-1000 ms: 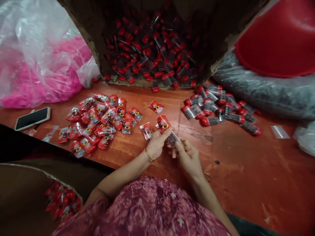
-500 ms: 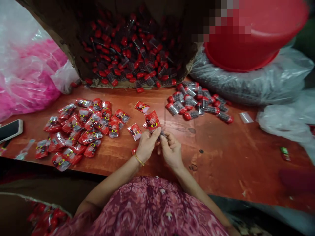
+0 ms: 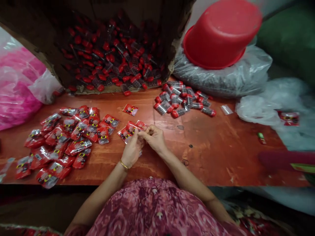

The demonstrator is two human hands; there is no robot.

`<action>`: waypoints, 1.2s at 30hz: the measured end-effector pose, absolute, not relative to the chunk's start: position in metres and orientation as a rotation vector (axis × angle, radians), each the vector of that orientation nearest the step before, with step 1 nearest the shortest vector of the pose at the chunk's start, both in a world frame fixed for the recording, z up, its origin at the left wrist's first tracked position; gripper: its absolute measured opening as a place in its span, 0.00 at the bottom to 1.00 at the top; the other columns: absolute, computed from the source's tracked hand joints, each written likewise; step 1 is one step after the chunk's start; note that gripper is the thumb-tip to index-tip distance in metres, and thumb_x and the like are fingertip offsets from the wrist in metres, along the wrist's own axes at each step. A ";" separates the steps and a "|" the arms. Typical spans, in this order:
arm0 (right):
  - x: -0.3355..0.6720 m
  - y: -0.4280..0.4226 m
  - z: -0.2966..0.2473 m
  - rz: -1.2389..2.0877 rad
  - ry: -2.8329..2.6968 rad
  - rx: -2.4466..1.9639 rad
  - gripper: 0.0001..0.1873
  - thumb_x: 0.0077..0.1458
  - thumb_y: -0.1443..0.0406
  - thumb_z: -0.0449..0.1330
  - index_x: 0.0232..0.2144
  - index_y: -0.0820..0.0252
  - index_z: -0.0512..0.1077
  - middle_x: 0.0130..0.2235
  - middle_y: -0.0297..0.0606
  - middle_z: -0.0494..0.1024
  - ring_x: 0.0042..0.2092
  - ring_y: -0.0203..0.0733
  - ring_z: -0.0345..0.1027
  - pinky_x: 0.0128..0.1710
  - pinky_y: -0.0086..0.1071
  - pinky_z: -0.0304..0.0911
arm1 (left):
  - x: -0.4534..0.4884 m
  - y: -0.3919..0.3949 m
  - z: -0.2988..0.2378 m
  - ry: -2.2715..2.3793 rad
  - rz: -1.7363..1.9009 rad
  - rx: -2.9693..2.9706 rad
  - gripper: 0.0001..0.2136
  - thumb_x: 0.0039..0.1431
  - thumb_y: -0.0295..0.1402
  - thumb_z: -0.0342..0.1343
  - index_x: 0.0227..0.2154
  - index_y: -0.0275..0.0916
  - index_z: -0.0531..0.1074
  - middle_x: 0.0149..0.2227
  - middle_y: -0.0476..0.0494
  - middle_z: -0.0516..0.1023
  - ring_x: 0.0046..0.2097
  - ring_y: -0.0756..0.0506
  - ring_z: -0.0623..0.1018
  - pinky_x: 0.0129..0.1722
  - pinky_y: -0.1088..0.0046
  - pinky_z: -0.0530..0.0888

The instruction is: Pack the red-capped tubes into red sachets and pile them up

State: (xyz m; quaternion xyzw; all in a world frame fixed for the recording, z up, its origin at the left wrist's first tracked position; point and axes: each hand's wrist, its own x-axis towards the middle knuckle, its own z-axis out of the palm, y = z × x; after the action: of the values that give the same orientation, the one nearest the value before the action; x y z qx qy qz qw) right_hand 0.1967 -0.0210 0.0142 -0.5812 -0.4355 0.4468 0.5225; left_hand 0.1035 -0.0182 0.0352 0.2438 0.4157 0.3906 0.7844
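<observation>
My left hand (image 3: 132,149) is closed at the table's middle, thumb up, pinching a small red printed packet (image 3: 131,126) that sticks up beyond the thumb. My right hand (image 3: 155,139) meets it from the right, fingers bent in a pinch against the left fingertips; what lies between them is hidden. More flat red printed cards or packets, one a loose card (image 3: 130,109), lie just past the hands. To the left spreads a pile of filled red packets (image 3: 59,134). Right of the hands' far side lie several clear tubes with red caps (image 3: 176,98) and dark contents.
A cardboard box (image 3: 169,65) full of red-capped tubes stands open at the back. An upturned red tub (image 3: 221,36) rests on a clear plastic sack (image 3: 236,77). Pink goods in plastic (image 3: 19,88) are at the left. A crumpled plastic bag (image 3: 257,109) lies right.
The view has shifted right, so the table's contents sit further left. The red packet in my left hand has come lower, closer to the cards, and both hands remain together.
</observation>
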 end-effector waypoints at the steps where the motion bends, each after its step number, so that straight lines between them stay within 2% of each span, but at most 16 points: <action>1: 0.201 -0.017 0.013 0.951 -1.179 -1.479 0.22 0.46 0.48 0.58 0.18 0.58 0.61 0.19 0.30 0.69 0.20 0.31 0.60 0.21 0.26 0.58 | 0.097 -0.013 0.036 0.915 0.843 0.489 0.19 0.48 0.52 0.55 0.28 0.40 0.73 0.29 0.46 0.79 0.37 0.46 0.77 0.36 0.72 0.71; 3: 0.221 -0.009 0.014 0.655 -1.428 -1.691 0.20 0.54 0.50 0.52 0.24 0.60 0.67 0.23 0.35 0.72 0.26 0.35 0.64 0.28 0.30 0.60 | 0.080 0.003 0.039 0.971 0.904 0.401 0.17 0.53 0.50 0.52 0.31 0.41 0.73 0.30 0.48 0.80 0.37 0.47 0.77 0.39 0.72 0.71; 5: 0.252 -0.001 0.015 0.348 -1.513 -1.881 0.20 0.57 0.52 0.49 0.31 0.62 0.70 0.32 0.44 0.75 0.36 0.44 0.66 0.38 0.38 0.61 | 0.060 0.025 0.043 1.073 1.069 0.336 0.17 0.57 0.48 0.47 0.30 0.41 0.72 0.30 0.49 0.80 0.36 0.49 0.78 0.39 0.72 0.72; 7: 0.288 0.005 0.012 0.145 -1.513 -2.036 0.20 0.56 0.55 0.50 0.41 0.65 0.68 0.45 0.52 0.72 0.47 0.53 0.61 0.46 0.46 0.56 | 0.040 0.048 0.048 1.184 1.231 0.305 0.19 0.59 0.49 0.43 0.30 0.41 0.71 0.28 0.48 0.79 0.34 0.49 0.78 0.39 0.72 0.72; 9: 0.316 0.006 0.004 -0.034 -1.566 -2.205 0.23 0.56 0.56 0.50 0.48 0.66 0.65 0.53 0.53 0.66 0.53 0.57 0.55 0.50 0.49 0.52 | 0.026 0.066 0.053 1.195 1.275 0.252 0.24 0.59 0.51 0.37 0.34 0.38 0.71 0.30 0.43 0.79 0.36 0.48 0.78 0.39 0.71 0.73; 10: 0.324 0.003 0.000 -0.062 -1.629 -2.249 0.23 0.56 0.57 0.49 0.50 0.65 0.65 0.54 0.52 0.65 0.53 0.57 0.54 0.50 0.50 0.51 | 0.022 0.071 0.055 1.160 1.275 0.236 0.26 0.59 0.52 0.35 0.36 0.36 0.71 0.31 0.41 0.79 0.38 0.47 0.78 0.40 0.71 0.73; 13: 0.327 -0.016 -0.011 -0.110 -1.735 -2.325 0.24 0.56 0.55 0.49 0.50 0.62 0.65 0.52 0.52 0.66 0.50 0.57 0.56 0.46 0.49 0.52 | 0.026 0.070 0.058 1.085 1.179 0.254 0.24 0.58 0.49 0.40 0.40 0.32 0.69 0.36 0.35 0.78 0.41 0.44 0.77 0.41 0.68 0.73; 15: 0.315 -0.032 -0.015 -0.121 -1.703 -2.375 0.27 0.55 0.52 0.50 0.51 0.62 0.65 0.50 0.53 0.67 0.48 0.58 0.57 0.44 0.48 0.53 | 0.040 0.059 0.052 1.147 1.066 0.350 0.19 0.55 0.45 0.48 0.38 0.33 0.70 0.36 0.36 0.78 0.39 0.45 0.78 0.39 0.68 0.73; 18: 0.295 -0.050 -0.019 -0.157 -1.612 -2.391 0.33 0.54 0.48 0.50 0.54 0.65 0.61 0.53 0.58 0.64 0.51 0.61 0.54 0.45 0.51 0.51 | 0.067 0.039 0.036 1.355 0.980 0.795 0.14 0.47 0.42 0.59 0.33 0.37 0.73 0.36 0.40 0.78 0.37 0.44 0.78 0.40 0.67 0.72; 21: 0.285 -0.057 -0.019 -0.194 -1.594 -2.304 0.31 0.55 0.50 0.48 0.54 0.65 0.60 0.58 0.58 0.58 0.56 0.61 0.49 0.49 0.54 0.48 | 0.085 0.032 0.019 1.436 0.851 1.579 0.13 0.40 0.40 0.64 0.30 0.41 0.77 0.43 0.41 0.77 0.51 0.37 0.72 0.54 0.58 0.62; 23: 0.283 -0.058 -0.017 -0.187 -1.600 -2.245 0.27 0.57 0.52 0.47 0.52 0.63 0.63 0.58 0.56 0.58 0.57 0.59 0.48 0.50 0.53 0.48 | 0.091 0.035 0.011 1.414 0.689 1.940 0.10 0.42 0.39 0.64 0.29 0.44 0.78 0.49 0.42 0.75 0.58 0.35 0.64 0.58 0.52 0.51; 25: 0.282 -0.058 -0.014 -0.170 -1.600 -2.212 0.24 0.57 0.54 0.47 0.49 0.63 0.66 0.57 0.55 0.59 0.57 0.57 0.49 0.51 0.51 0.47 | 0.092 0.038 0.006 1.421 0.561 2.106 0.06 0.47 0.37 0.60 0.30 0.46 0.78 0.51 0.43 0.74 0.59 0.35 0.62 0.59 0.49 0.47; 28: 0.277 -0.057 -0.010 -0.150 -1.615 -2.163 0.20 0.57 0.56 0.49 0.45 0.63 0.69 0.55 0.53 0.63 0.56 0.55 0.51 0.51 0.49 0.48 | 0.091 0.041 0.002 1.448 0.492 2.203 0.08 0.53 0.36 0.55 0.32 0.46 0.78 0.50 0.42 0.74 0.59 0.34 0.63 0.58 0.48 0.49; 36: 0.250 -0.051 -0.002 -0.080 -1.701 -1.847 0.11 0.56 0.61 0.53 0.37 0.59 0.73 0.48 0.45 0.74 0.54 0.49 0.59 0.54 0.45 0.46 | 0.092 0.040 0.004 1.462 0.588 2.267 0.08 0.55 0.33 0.53 0.30 0.42 0.78 0.50 0.41 0.74 0.58 0.37 0.66 0.58 0.49 0.53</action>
State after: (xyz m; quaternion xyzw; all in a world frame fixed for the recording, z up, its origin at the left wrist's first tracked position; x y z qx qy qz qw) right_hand 0.2504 -0.0507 -0.0017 -0.6990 -0.6438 -0.0303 0.3097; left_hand 0.0920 0.0401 0.0041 0.8063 0.5200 0.2091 0.1892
